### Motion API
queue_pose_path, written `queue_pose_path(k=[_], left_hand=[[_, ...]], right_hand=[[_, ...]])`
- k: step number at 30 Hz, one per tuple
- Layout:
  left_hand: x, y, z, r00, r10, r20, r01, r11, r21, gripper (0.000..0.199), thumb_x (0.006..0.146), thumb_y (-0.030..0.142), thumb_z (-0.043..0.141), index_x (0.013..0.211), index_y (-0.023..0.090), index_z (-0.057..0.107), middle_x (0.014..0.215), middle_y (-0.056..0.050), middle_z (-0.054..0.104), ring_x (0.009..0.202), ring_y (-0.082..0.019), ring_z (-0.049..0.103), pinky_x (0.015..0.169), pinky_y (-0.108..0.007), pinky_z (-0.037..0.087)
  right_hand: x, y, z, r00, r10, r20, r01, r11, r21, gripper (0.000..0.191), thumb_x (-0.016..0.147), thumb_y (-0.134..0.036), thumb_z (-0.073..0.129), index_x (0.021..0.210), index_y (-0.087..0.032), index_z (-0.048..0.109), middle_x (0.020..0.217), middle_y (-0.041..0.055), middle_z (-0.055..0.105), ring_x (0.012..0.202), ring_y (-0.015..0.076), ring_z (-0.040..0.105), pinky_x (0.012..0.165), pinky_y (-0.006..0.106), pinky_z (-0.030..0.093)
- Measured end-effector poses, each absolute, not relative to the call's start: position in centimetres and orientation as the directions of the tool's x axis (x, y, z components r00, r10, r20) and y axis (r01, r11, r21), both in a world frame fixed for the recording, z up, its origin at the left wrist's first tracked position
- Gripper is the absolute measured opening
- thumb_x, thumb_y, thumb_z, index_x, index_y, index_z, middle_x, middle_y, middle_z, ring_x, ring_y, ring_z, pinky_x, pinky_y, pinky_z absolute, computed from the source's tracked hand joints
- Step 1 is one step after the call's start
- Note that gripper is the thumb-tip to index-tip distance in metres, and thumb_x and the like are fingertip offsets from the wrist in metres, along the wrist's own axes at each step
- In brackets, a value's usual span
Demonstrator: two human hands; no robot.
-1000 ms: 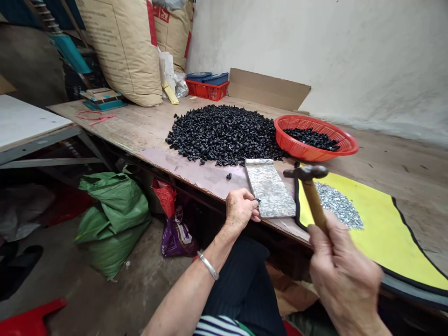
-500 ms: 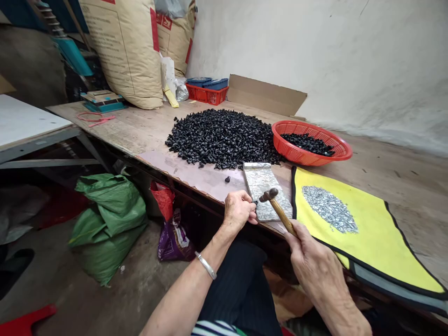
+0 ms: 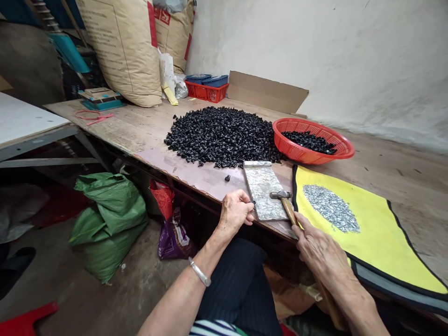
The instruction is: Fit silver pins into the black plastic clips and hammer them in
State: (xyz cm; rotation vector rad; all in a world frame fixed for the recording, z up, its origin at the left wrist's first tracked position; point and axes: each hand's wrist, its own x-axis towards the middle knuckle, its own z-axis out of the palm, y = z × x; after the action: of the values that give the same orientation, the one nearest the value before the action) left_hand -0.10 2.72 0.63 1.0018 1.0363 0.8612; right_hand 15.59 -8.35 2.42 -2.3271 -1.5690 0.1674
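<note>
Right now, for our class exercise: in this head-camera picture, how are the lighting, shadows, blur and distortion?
Head view: soft, even light, no harsh glare; the wide lens bows the workbench edge; the black pieces stay crisp; the right hand looks slightly soft; deep shadow sits beneath the workbench.

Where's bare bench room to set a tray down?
Bare wood lies left of the black parts, out to the pink strap, and right of the red basket, behind the yellow mat. The pinkish sheet holds one stray part. Crowded: the speckled metal plate under the hammer, hemmed by pile, basket and mat.
</note>
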Motion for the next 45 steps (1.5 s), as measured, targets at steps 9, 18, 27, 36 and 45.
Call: queue_pose_path(k=[9, 18, 27, 36, 45], left_hand=[[-0.7, 1.8, 1.1, 0.250, 0.943, -0.221, -0.316, 0.295, 0.902, 0.010, 0.059, 0.013, 0.058, 0.061, 0.016, 0.048, 0.046, 0.006, 0.048, 0.037, -0.009, 0.051, 0.036, -0.023, 0.050], [-1.4, 1.3, 0.5, 0.207, 0.948, -0.240, -0.344, 0.300, 0.890, 0.011, 0.059, 0.017, 0.060, 0.065, 0.015, 0.051, 0.045, 0.007, 0.046, 0.035, -0.009, 0.048, 0.034, -0.023, 0.048], [-1.5, 1.0, 0.3, 0.214, 0.947, -0.241, -0.429, 0.313, 0.847, 0.017, 0.056, 0.019, 0.065, 0.068, 0.013, 0.055, 0.045, 0.006, 0.049, 0.035, -0.008, 0.048, 0.034, -0.025, 0.050], [-1.9, 0.4, 0.1, 0.197, 0.948, -0.251, -0.449, 0.315, 0.836, 0.022, 0.054, 0.022, 0.070, 0.067, 0.013, 0.055, 0.047, 0.005, 0.051, 0.035, -0.008, 0.049, 0.034, -0.025, 0.050], [-1.8, -0.2, 0.9, 0.194, 0.949, -0.248, -0.476, 0.313, 0.822, 0.023, 0.054, 0.022, 0.072, 0.067, 0.012, 0.056, 0.050, 0.004, 0.054, 0.038, -0.009, 0.051, 0.036, -0.025, 0.051]], right_hand=[[13.7, -2.8, 5.1, 0.159, 0.971, 0.179, 0.985, -0.169, 0.045, 0.023, 0.087, -0.022, 0.042, 0.093, -0.018, 0.064, 0.091, 0.0076, 0.067, 0.077, 0.0180, 0.062, 0.061, 0.026, 0.038], [12.9, 2.1, 3.3, 0.014, 0.999, 0.047, 0.998, -0.017, 0.068, 0.023, 0.087, -0.020, 0.040, 0.090, -0.016, 0.062, 0.094, 0.0086, 0.066, 0.082, 0.0189, 0.062, 0.064, 0.026, 0.037], [12.7, 2.6, 3.8, 0.004, 0.999, -0.042, 0.993, 0.001, 0.121, 0.022, 0.083, -0.012, 0.038, 0.094, -0.010, 0.058, 0.084, 0.0135, 0.065, 0.077, 0.0219, 0.063, 0.063, 0.029, 0.035], [12.8, 2.7, 4.0, 0.019, 1.000, 0.004, 0.999, -0.019, -0.050, 0.020, 0.081, -0.015, 0.041, 0.086, -0.012, 0.061, 0.086, 0.0148, 0.066, 0.079, 0.0212, 0.061, 0.066, 0.029, 0.036], [11.4, -1.1, 4.6, 0.014, 0.998, 0.056, 0.800, 0.022, -0.600, 0.018, 0.081, -0.027, 0.038, 0.072, -0.019, 0.052, 0.068, 0.0018, 0.059, 0.062, 0.0138, 0.053, 0.060, 0.026, 0.041]])
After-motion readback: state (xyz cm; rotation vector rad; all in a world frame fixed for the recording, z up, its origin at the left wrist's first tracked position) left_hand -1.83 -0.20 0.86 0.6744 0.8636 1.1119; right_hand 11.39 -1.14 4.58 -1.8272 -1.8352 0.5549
